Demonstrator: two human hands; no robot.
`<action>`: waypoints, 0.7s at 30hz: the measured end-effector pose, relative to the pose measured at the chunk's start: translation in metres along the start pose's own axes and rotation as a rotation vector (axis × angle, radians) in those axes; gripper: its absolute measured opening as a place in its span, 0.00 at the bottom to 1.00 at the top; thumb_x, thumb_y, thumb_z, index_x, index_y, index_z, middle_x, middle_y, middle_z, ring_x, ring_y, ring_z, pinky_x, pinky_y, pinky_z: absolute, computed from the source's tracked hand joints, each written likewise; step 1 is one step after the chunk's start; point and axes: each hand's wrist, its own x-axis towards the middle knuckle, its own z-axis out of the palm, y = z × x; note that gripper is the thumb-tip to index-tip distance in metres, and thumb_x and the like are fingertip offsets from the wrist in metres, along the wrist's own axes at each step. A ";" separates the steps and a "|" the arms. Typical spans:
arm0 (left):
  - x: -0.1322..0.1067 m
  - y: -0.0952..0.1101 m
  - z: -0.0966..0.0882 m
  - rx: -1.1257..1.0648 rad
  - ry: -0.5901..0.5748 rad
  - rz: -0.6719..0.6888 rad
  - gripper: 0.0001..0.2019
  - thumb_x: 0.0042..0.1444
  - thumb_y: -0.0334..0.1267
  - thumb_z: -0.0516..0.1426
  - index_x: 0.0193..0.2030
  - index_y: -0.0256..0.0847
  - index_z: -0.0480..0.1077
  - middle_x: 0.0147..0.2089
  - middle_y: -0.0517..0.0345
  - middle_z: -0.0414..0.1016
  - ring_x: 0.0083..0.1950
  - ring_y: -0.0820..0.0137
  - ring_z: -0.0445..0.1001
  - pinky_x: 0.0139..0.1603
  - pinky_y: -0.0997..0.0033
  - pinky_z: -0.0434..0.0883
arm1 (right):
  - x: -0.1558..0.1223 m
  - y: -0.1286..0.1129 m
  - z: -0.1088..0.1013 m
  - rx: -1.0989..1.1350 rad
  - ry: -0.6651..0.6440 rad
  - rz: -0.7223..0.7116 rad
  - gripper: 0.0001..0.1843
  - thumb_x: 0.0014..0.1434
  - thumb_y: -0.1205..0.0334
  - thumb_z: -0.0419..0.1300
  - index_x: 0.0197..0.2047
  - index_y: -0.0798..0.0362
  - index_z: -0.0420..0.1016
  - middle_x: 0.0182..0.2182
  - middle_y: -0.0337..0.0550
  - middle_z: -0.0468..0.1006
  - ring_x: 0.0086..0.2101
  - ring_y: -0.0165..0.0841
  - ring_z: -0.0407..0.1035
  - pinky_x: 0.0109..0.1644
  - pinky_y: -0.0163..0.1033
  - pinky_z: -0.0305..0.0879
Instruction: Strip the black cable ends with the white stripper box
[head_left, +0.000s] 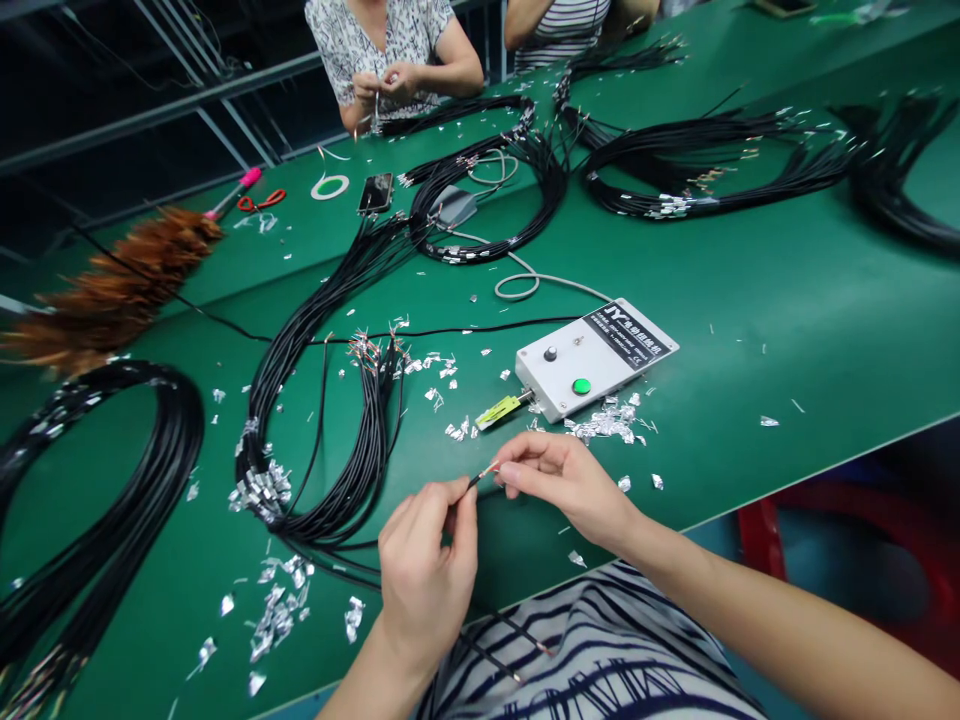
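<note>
The black cable [473, 483] is at the middle of the view, slightly toward 6 o'clock, held above the near edge of the green tabletop [757, 350]. Its stripped tip [487, 470] points toward 2 o'clock, showing reddish wire. The left hand [429, 545] has a narrow grip on the black jacket just behind the tip; the right hand [562, 482] is nearly pinched at the wire, though whether its fingertips press on it I cannot tell.

The cable looks light and springy, its jacket smooth and perhaps a little slippery. The bare wires seem soft, easily bent or frayed, so the jacket close behind them is the firm place to hold, with only a light pinch on the strands.

At 9 o'clock from the hands lies a bundle of black cables [365, 492] with copper ends; at 8 o'clock, foil scraps [277, 615]. At 2 o'clock sits a white box [555, 365] with 1 green button [581, 386] and a yellow tab [501, 410] at its near end. Farther out, a brown duster [142, 265] lies at 10 o'clock, and a co-worker's 2 hands [400, 80] are between 11 and 12 o'clock.
</note>
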 end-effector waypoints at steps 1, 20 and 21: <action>0.000 0.001 0.000 -0.017 0.004 -0.018 0.04 0.60 0.30 0.57 0.36 0.41 0.72 0.29 0.59 0.79 0.26 0.72 0.75 0.32 0.73 0.71 | 0.000 0.001 0.000 0.021 -0.003 0.009 0.16 0.49 0.48 0.71 0.32 0.53 0.79 0.26 0.38 0.78 0.26 0.27 0.70 0.34 0.35 0.69; 0.013 0.000 0.000 -0.731 -0.258 -0.609 0.09 0.56 0.41 0.60 0.33 0.37 0.72 0.22 0.63 0.69 0.21 0.76 0.66 0.23 0.77 0.64 | 0.005 -0.002 0.003 -0.079 -0.128 0.053 0.16 0.50 0.50 0.69 0.29 0.54 0.74 0.23 0.35 0.74 0.25 0.26 0.66 0.32 0.34 0.65; 0.014 0.000 0.000 -0.752 -0.253 -0.609 0.09 0.56 0.41 0.60 0.32 0.37 0.71 0.21 0.63 0.68 0.21 0.76 0.66 0.23 0.77 0.65 | 0.005 -0.002 0.002 -0.094 -0.124 0.047 0.15 0.50 0.51 0.69 0.29 0.54 0.74 0.24 0.35 0.74 0.25 0.26 0.66 0.32 0.34 0.65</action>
